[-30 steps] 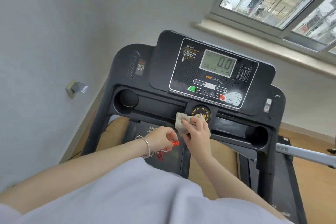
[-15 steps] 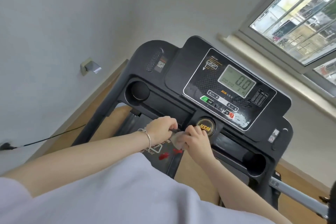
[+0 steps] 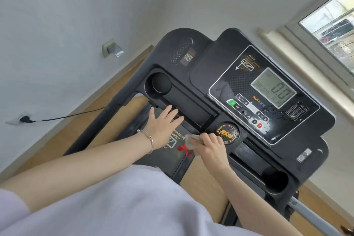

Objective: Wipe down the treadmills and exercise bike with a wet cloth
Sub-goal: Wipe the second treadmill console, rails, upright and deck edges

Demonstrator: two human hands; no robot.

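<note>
Along the near edge of the black plastic treadmill console (image 3: 206, 59), your left hand (image 3: 162, 124) lies open, fingers straight and spread, grasping nothing; its fingertips touch the rim of the long shallow tray. A thin silver bracelet (image 3: 150, 142) circles that wrist. Your right hand (image 3: 209, 146) is clenched round a pale crumpled cloth (image 3: 188, 140), held at the middle of that near edge, just beside the round black badge with gold HSM lettering (image 3: 227, 133). The cloth pokes out to the left of your knuckles; whether it presses on the console you cannot tell from this angle. A small red safety clip (image 3: 184, 149) shows directly beneath the cloth. Toward the far right corner of the console, the grey rectangular LCD display (image 3: 274, 88) reads 0.0. Round cup holders sit at the left end (image 3: 159, 84) and the right end (image 3: 275, 180). On the white wall to your left, a black plug (image 3: 24, 119) sits in a socket.
</note>
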